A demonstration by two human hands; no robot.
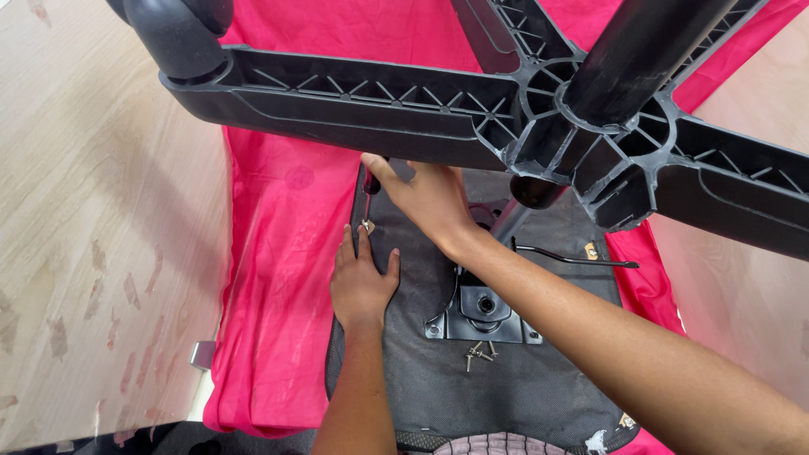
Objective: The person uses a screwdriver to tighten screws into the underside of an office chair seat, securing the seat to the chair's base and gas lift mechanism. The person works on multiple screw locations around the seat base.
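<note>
Hands meet at the left edge of an upturned chair seat, which lies face down on a pink cloth spread over a pale wooden desk. The left hand lies flat and open on the dark underside of the seat, grasping nothing, its fingertips just beside a small bolt at the seat's rim. The right hand reaches in under the black star base, its fingers closed around the dark handle of a thin tool that stands over that bolt; the tip is too small to make out.

The step in hand looks like fastening that bolt at the seat's edge, with the left hand steadying the seat. Turning the tool calls for keeping it upright on the bolt head, and for care with the knuckles, since the arm of the base hangs close above.

A metal plate is fixed near the middle of the seat, with a few loose screws just in front of it and a thin lever jutting out to the right. A wheel caps the end of the base's left arm.
</note>
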